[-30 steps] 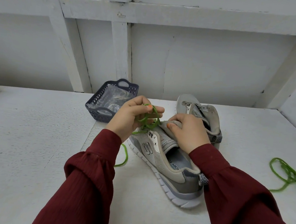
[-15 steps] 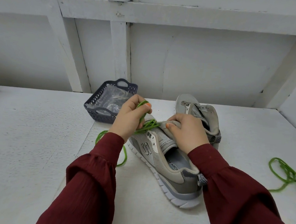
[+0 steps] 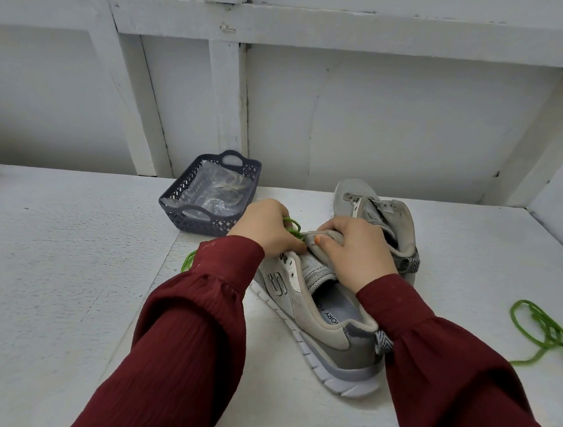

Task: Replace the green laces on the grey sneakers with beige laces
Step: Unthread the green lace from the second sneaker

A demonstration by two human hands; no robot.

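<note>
Near sneaker (image 3: 319, 306), mid-table: I log unlacing in progress. My left hand (image 3: 266, 227) is clamped on its green lace (image 3: 292, 226) by the toe; my right hand (image 3: 355, 251) is pressed closed on the tongue. Second sneaker (image 3: 376, 215) behind, unlaced. Spare green lace (image 3: 551, 328) far right. Basket (image 3: 206, 195) behind-left, probably holding the beige laces. Next: draw the lace free.

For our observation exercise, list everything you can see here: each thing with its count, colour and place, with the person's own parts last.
Table: one, white, under everything.
Basket: one, dark grey, far left of the sneakers.
Bagged laces: clear bag, pale laces, count unclear, in the basket.
Near sneaker: one, grey, centre.
Far sneaker: one, grey, unlaced, behind it.
Loose lace: one, green, right edge.
Held lace: one, green, at the near sneaker.
Left hand: grip on the held lace.
Right hand: on the near sneaker.
</note>
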